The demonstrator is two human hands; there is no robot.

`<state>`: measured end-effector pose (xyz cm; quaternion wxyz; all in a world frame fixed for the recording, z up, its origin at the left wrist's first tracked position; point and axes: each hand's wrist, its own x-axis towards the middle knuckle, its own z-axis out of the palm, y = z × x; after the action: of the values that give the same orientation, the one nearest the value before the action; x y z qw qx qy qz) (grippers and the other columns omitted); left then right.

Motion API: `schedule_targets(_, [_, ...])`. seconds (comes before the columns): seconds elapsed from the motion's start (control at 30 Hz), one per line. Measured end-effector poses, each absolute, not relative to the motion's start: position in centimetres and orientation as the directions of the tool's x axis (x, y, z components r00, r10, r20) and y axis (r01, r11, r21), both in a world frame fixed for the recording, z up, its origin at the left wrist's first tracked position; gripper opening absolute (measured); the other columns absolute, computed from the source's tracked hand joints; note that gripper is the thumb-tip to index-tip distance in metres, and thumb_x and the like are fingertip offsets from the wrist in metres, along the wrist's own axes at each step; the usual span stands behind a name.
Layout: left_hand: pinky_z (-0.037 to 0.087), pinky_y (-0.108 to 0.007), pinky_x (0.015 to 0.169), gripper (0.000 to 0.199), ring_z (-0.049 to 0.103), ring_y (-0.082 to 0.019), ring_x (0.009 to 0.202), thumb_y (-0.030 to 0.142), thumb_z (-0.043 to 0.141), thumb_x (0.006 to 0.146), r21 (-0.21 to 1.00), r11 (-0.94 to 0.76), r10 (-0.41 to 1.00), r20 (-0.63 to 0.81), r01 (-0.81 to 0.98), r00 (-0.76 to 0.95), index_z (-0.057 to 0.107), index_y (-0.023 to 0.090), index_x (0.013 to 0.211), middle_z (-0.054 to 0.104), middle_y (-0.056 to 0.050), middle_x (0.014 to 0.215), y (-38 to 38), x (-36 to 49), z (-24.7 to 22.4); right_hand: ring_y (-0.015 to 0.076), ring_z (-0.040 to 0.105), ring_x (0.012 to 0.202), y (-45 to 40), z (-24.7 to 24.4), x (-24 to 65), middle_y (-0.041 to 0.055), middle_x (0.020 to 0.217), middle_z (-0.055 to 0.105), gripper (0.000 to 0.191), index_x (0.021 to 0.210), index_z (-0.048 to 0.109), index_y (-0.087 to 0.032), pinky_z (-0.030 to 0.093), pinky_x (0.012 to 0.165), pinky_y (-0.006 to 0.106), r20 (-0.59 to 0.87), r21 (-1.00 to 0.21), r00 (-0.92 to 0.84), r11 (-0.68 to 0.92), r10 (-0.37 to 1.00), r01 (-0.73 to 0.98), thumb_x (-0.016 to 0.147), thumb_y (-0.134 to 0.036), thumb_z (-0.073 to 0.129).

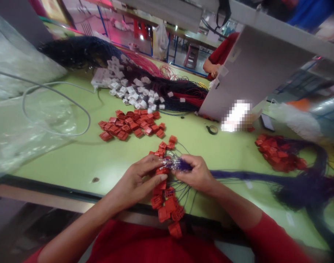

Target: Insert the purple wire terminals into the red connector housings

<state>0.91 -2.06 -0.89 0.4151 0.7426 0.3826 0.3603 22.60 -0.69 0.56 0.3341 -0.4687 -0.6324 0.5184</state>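
Note:
My right hand (195,173) is closed round a bundle of dark purple wires (238,175), whose silvery terminal ends (171,163) point left. My left hand (145,175) is at those ends, thumb and fingers bent round a red connector (161,171) partly hidden by them. Several red connectors (167,210) on thin wires hang below my hands over the table's front edge, and a few more lie just above. Farther back is a pile of loose red connectors (132,124).
White connectors (134,93) with dark and red wires lie at the back. A roll of black tape (212,129), a phone (267,122) and red connectors (279,153) are to the right. Plastic sheeting (32,128) covers the left. Another person's arm (221,54) shows beyond.

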Motion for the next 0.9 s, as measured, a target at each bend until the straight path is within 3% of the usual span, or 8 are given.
schedule_targets(0.3, [0.054, -0.039, 0.094, 0.017, 0.064, -0.024, 0.102, 0.029, 0.06, 0.096, 0.905, -0.334, 0.852, 0.17, 0.263, 0.495, 0.075, 0.022, 0.101, 0.07, -0.008, 0.104, -2.4, 1.1, -0.7, 0.0099, 0.042, 0.057, -0.5, 0.1, 22.8, -0.0034, 0.062, 0.052, 0.01, 0.072, 0.068, -0.017, 0.037, 0.053, 0.023, -0.095, -0.982, -0.409, -0.017, 0.908, 0.19, 0.074, -0.026, 0.072])
schedule_targets(0.43, [0.055, -0.037, 0.089, 0.022, 0.066, -0.022, 0.095, 0.034, 0.063, 0.094, 0.886, -0.341, 0.87, 0.171, 0.314, 0.463, 0.074, 0.024, 0.112, 0.07, -0.007, 0.105, -2.1, 0.3, -0.9, 0.0144, 0.056, 0.073, 0.2, -0.4, 23.0, 0.0019, 0.079, 0.063, 0.015, 0.079, 0.075, -0.018, 0.049, 0.069, 0.028, 0.019, -0.986, -0.395, 0.082, 0.919, 0.144, 0.079, -0.033, 0.076])
schedule_targets(0.53, [0.055, -0.042, 0.095, 0.045, 0.064, -0.026, 0.107, 0.045, 0.07, 0.088, 0.816, -0.329, 0.941, 0.241, 0.475, 0.236, 0.066, 0.024, 0.127, 0.065, -0.01, 0.12, -0.3, -2.4, -2.1, 0.0172, 0.06, 0.086, 0.7, -0.7, 23.1, 0.0045, 0.091, 0.064, 0.019, 0.082, 0.077, -0.019, 0.05, 0.08, 0.03, 0.129, -0.98, -0.231, 0.159, 0.964, 0.118, 0.08, -0.038, 0.078])
schedule_targets(0.63, [0.035, -0.053, 0.118, 0.077, 0.039, -0.038, 0.142, 0.05, 0.073, 0.084, 0.654, -0.258, 0.934, 0.357, 0.712, 0.01, 0.046, 0.017, 0.148, 0.045, -0.015, 0.151, 2.7, -6.5, -3.8, 0.0143, 0.056, 0.072, 0.9, -0.9, 23.2, 0.0026, 0.079, 0.064, 0.032, 0.085, 0.077, -0.018, 0.048, 0.067, 0.027, 0.054, -0.996, -0.109, 0.061, 0.993, 0.062, 0.078, -0.049, 0.08])
schedule_targets(0.73, [0.021, -0.056, 0.124, 0.1, 0.021, -0.05, 0.149, 0.055, 0.074, 0.082, 0.574, -0.132, 0.955, 0.292, 0.808, -0.051, 0.027, 0.005, 0.155, 0.032, -0.019, 0.16, 5.9, -10.0, -5.5, 0.0084, 0.041, 0.05, 0.9, -1.0, 23.2, -0.0009, 0.062, 0.059, 0.043, 0.086, 0.075, -0.015, 0.033, 0.048, 0.024, -0.102, -0.994, -0.205, -0.093, 0.973, 0.053, 0.08, -0.058, 0.076])
schedule_targets(0.8, [0.019, -0.059, 0.124, 0.099, 0.017, -0.051, 0.149, 0.055, 0.069, 0.087, 0.558, -0.115, 0.97, 0.243, 0.822, -0.029, 0.023, 0.0, 0.155, 0.026, -0.024, 0.161, 7.5, -10.9, -6.3, 0.0069, 0.035, 0.047, 0.8, -0.9, 23.1, -0.0035, 0.055, 0.053, 0.045, 0.083, 0.071, -0.014, 0.028, 0.046, 0.024, -0.129, -0.991, -0.277, -0.113, 0.952, 0.073, 0.084, -0.059, 0.071])
schedule_targets(0.9, [0.02, -0.059, 0.124, 0.091, 0.017, -0.05, 0.151, 0.048, 0.065, 0.091, 0.538, -0.179, 0.973, 0.221, 0.824, 0.067, 0.024, -0.001, 0.155, 0.021, -0.028, 0.162, 8.8, -10.1, -7.2, 0.0075, 0.036, 0.05, 0.6, -0.6, 22.8, -0.0061, 0.056, 0.047, 0.042, 0.086, 0.064, -0.016, 0.03, 0.049, 0.024, -0.1, -0.994, -0.301, -0.082, 0.948, 0.073, 0.088, -0.058, 0.067])
